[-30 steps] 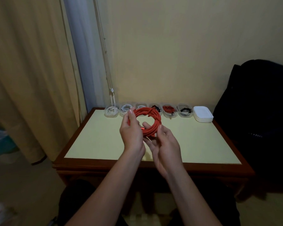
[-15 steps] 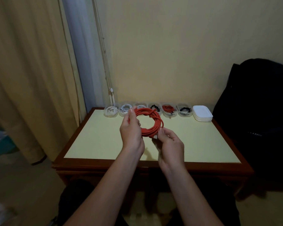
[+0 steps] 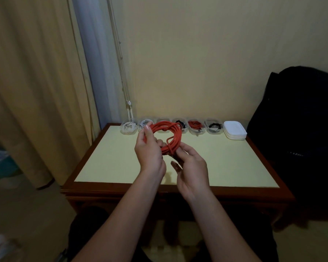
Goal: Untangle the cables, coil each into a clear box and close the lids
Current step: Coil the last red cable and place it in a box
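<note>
Your left hand grips the red cable coil above the surface; your right hand pinches its lower edge. Clear boxes line the far edge.

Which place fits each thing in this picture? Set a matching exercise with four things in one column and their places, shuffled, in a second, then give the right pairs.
Things
1. orange cable coil
2. stack of white lids
3. box with white cable
4. curtain

Places
A. left end of the row of boxes
B. held above the table in both hands
C. hanging left of the table
D. right end of the row, at the table's back edge

Pairs: 1-B, 2-D, 3-A, 4-C
</note>
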Motion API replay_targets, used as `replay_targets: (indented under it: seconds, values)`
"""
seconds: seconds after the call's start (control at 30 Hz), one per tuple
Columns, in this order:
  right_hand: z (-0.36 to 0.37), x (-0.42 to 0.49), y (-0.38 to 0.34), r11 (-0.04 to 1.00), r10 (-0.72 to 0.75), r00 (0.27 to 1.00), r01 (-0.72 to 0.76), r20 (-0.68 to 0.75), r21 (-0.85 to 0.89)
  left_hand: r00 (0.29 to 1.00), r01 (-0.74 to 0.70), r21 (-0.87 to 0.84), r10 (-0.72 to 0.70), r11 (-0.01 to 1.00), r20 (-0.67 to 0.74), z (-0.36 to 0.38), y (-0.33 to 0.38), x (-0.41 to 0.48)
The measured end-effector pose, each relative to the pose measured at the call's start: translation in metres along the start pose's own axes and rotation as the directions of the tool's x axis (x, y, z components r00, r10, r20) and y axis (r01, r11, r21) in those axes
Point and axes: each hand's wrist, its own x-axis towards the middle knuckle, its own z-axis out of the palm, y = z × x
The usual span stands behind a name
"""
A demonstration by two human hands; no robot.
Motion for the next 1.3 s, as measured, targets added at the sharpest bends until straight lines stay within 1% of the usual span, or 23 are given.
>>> replay_targets:
  seconds: [0.1,0.17,0.23,0.37,0.47,0.5,0.53,0.6,0.63,0.7,0.77,0.83,0.93,0.97,1.03,1.07,1.1,1.13,1.17,1.2,1.23,1.27,1.3]
  values:
    - [-0.001,-0.002,0.002,0.986,-0.139,0.990,0.139,0.006,-0.096,1.000,-0.009,0.001,0.009,1.000,-0.016,0.001,0.005,0.003]
    - [-0.004,-0.004,0.004,0.934,-0.259,0.965,0.260,0.040,-0.244,1.000,-0.020,0.028,0.021,0.999,-0.010,-0.001,0.007,0.005]
    - [-0.006,-0.006,0.005,0.870,-0.321,0.943,0.330,0.087,-0.367,0.998,-0.055,0.074,0.055,0.996,0.008,-0.002,0.007,0.006]
    - [-0.009,-0.009,0.003,0.785,-0.280,0.945,0.326,0.168,-0.526,0.990,-0.142,0.134,0.138,0.981,0.039,-0.002,0.009,0.004]
    - [-0.012,-0.008,-0.002,0.699,-0.224,0.933,0.356,0.283,-0.620,0.983,-0.180,0.174,0.170,0.968,0.071,-0.004,0.009,0.006]
    - [-0.014,-0.006,-0.003,0.643,-0.221,0.918,0.390,0.328,-0.659,0.983,-0.178,0.179,0.168,0.967,0.071,-0.005,0.009,0.006]
    - [-0.014,-0.004,-0.004,0.563,-0.234,0.895,0.443,0.380,-0.698,0.985,-0.166,0.168,0.157,0.972,0.066,-0.006,0.009,0.008]
    - [-0.020,0.006,-0.002,0.336,-0.305,0.826,0.558,0.473,-0.759,0.993,-0.115,0.100,0.110,0.988,0.051,-0.009,0.013,0.014]
    - [-0.027,0.013,0.000,0.223,-0.342,0.799,0.581,0.495,-0.783,0.996,-0.077,0.046,0.075,0.996,0.048,-0.011,0.016,0.018]
    - [-0.046,0.032,0.002,0.067,-0.397,0.783,0.546,0.480,-0.835,0.998,0.017,-0.077,-0.012,0.997,0.065,-0.015,0.026,0.028]
    - [-0.068,0.049,0.004,-0.051,-0.434,0.774,0.490,0.461,-0.870,0.989,0.121,-0.163,-0.105,0.979,0.101,-0.019,0.030,0.035]
    - [-0.084,0.061,0.007,-0.154,-0.448,0.751,0.471,0.486,-0.869,0.974,0.209,-0.203,-0.185,0.957,0.129,-0.022,0.030,0.036]
    - [-0.094,0.063,0.010,-0.260,-0.442,0.715,0.475,0.541,-0.840,0.948,0.297,-0.234,-0.256,0.926,0.188,-0.021,0.026,0.032]
    - [-0.095,0.060,0.010,-0.277,-0.422,0.711,0.490,0.563,-0.826,0.937,0.328,-0.251,-0.281,0.911,0.205,-0.020,0.025,0.030]
    - [-0.096,0.053,0.009,-0.259,-0.371,0.692,0.564,0.619,-0.784,0.918,0.384,-0.299,-0.327,0.873,0.224,-0.019,0.025,0.028]
    - [-0.094,0.048,0.010,-0.225,-0.359,0.688,0.592,0.631,-0.774,0.911,0.405,-0.326,-0.345,0.854,0.228,-0.019,0.025,0.027]
    - [-0.089,0.042,0.010,-0.173,-0.363,0.697,0.601,0.618,-0.780,0.903,0.424,-0.350,-0.362,0.835,0.230,-0.018,0.024,0.027]
    - [-0.084,0.038,0.011,-0.096,-0.384,0.718,0.594,0.581,-0.798,0.895,0.443,-0.370,-0.382,0.816,0.230,-0.018,0.022,0.027]
    - [-0.077,0.034,0.012,0.010,-0.411,0.748,0.575,0.521,-0.818,0.887,0.460,-0.386,-0.400,0.800,0.229,-0.018,0.020,0.026]
    - [-0.070,0.030,0.012,0.153,-0.426,0.789,0.545,0.443,-0.824,0.882,0.471,-0.397,-0.412,0.788,0.228,-0.018,0.018,0.025]
    - [-0.062,0.027,0.013,0.332,-0.413,0.842,0.495,0.349,-0.803,0.880,0.475,-0.402,-0.420,0.783,0.222,-0.018,0.016,0.024]
    - [-0.054,0.023,0.013,0.531,-0.366,0.896,0.422,0.251,-0.734,0.881,0.474,-0.397,-0.423,0.786,0.213,-0.017,0.015,0.023]
    - [-0.045,0.020,0.013,0.725,-0.297,0.941,0.333,0.163,-0.603,0.883,0.469,-0.380,-0.424,0.797,0.201,-0.015,0.013,0.021]
